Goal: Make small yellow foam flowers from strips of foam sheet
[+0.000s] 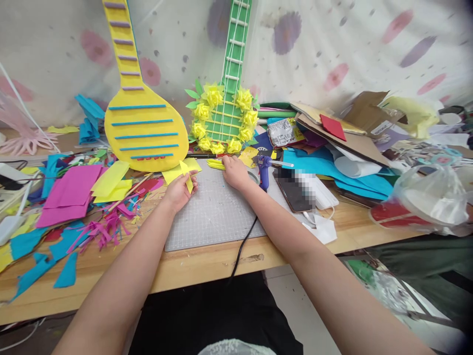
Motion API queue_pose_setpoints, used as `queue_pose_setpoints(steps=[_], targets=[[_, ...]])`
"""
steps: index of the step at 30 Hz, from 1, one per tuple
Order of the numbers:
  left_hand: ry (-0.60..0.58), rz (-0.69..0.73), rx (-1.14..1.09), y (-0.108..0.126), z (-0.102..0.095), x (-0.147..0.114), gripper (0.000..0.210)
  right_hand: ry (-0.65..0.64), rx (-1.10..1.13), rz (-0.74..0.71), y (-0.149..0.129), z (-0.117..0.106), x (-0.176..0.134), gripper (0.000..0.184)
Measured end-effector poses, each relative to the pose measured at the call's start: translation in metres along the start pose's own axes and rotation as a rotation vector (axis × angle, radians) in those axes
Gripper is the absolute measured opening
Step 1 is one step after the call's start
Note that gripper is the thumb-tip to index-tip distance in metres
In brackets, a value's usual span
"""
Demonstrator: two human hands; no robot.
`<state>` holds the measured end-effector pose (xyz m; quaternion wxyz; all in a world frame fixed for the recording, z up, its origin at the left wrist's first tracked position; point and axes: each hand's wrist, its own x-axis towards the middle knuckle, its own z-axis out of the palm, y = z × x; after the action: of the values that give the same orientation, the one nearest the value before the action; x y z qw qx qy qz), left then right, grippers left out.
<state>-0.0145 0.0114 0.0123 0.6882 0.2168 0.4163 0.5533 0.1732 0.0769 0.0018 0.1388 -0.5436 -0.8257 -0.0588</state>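
Note:
My left hand (178, 192) is closed on a yellow paper strip (185, 176), which sticks up between thumb and fingers. Just behind that hand, more yellow paper (170, 175) lies at the foot of a yellow cardboard instrument (146, 130). My right hand (235, 172), fingers bent together, grips the end of a small stack of yellow paper strips (215, 163) on the grey cutting mat (210, 217). Its fingertips are partly hidden. Behind it leans a green paper instrument (229, 98) ringed with yellow paper flowers (213, 94).
A purple glue gun (263, 170) stands right of my right hand, its black cord (244, 244) crossing the mat. Beyond lie a phone (293, 190) and blue paper (314, 165). Magenta sheets (70, 195) and paper scraps (105, 227) cover the left side. A plastic-wrapped tub (402, 212) sits far right.

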Motion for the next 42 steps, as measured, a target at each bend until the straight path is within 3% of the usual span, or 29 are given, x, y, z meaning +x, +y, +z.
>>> queue_pose_setpoints(steps=[4, 7, 11, 14, 17, 21, 31, 42], targets=[[0.024, 0.023, 0.006, -0.005, 0.000, 0.002, 0.023, 0.004, 0.021, 0.020, 0.000, 0.004, 0.004, 0.031], [0.028, 0.038, -0.002, -0.006, -0.001, 0.003, 0.022, 0.027, 0.224, 0.077, 0.000, -0.005, 0.004, 0.024], [0.052, 0.071, -0.038, -0.005, 0.002, 0.003, 0.022, 0.035, 0.915, 0.313, -0.014, -0.019, 0.003, 0.016], [0.067, 0.094, -0.069, -0.006, 0.005, 0.002, 0.022, -0.195, 1.456, 0.441, -0.034, -0.021, 0.002, 0.015], [0.049, 0.128, -0.076, -0.009, 0.007, 0.003, 0.020, -0.323, 1.662, 0.481, -0.054, -0.014, -0.002, 0.021], [0.061, 0.174, -0.029, -0.013, 0.008, 0.004, 0.022, -0.323, 1.706, 0.531, -0.068, -0.005, -0.007, 0.020], [0.144, 0.323, 0.027, -0.015, 0.005, 0.004, 0.019, -0.031, 1.486, 0.362, -0.089, 0.002, -0.012, 0.011], [-0.079, 0.309, 0.084, -0.019, 0.003, 0.004, 0.017, -0.075, 1.422, 0.256, -0.087, 0.015, -0.014, 0.008]])
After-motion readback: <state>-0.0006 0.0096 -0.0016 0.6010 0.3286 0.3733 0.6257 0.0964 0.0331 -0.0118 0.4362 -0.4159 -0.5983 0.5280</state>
